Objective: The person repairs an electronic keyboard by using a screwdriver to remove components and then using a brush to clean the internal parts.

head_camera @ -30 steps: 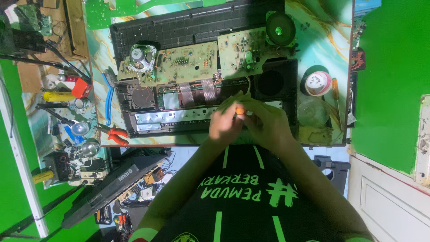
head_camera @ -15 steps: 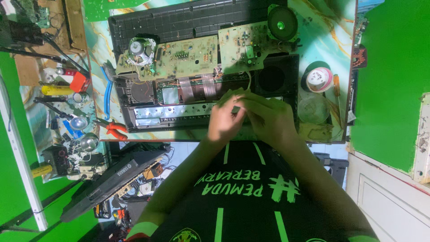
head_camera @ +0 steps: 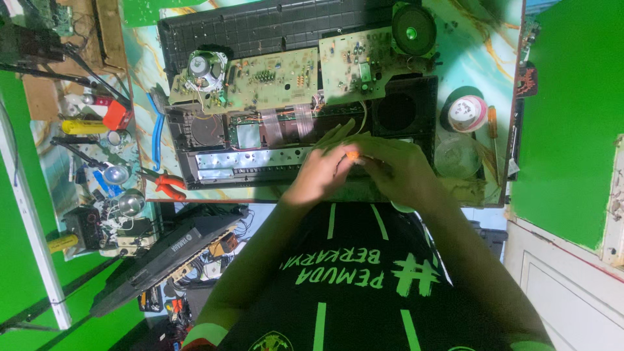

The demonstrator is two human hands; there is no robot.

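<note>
Orange-handled small tool pinched between left hand and right hand, both closed on it, over the opened black plastic keyboard chassis near its 5 o'clock edge. Best kept upright, pressed gently, clear of green circuit boards at 11 o'clock.

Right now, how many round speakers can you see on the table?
3. A silver speaker sits at the left end of the green circuit boards, a black speaker with a green centre lies at the upper right, and a dark one is below the silver. Hands may hide more.
</note>
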